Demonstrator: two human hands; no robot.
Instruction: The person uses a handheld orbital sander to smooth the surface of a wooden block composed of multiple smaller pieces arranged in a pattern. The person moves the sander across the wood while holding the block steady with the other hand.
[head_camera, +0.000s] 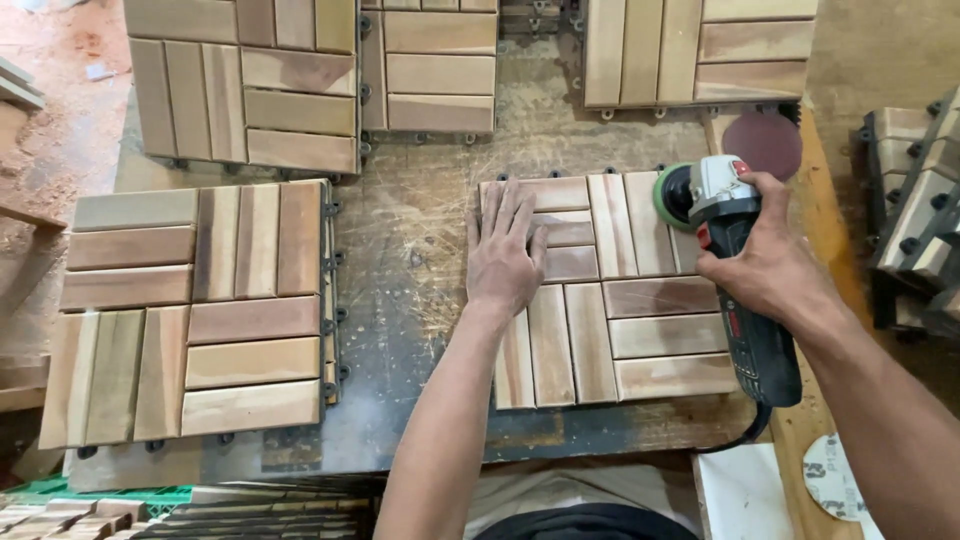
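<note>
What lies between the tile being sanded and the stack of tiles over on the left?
In the head view, only a bare, scratched strip of workbench separates the wooden tile under the left hand from the left stack.

Two bare forearms, left hand (505, 258) and right hand (768, 262) ungloved, no sleeves, rings or watch.

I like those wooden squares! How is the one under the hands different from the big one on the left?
The slatted wooden tile under the hands is pinned by the flat left hand and touched by the grey angle grinder in the right hand. The slatted wooden tile stack on the left lies untouched. Both have chequered slats.
</note>
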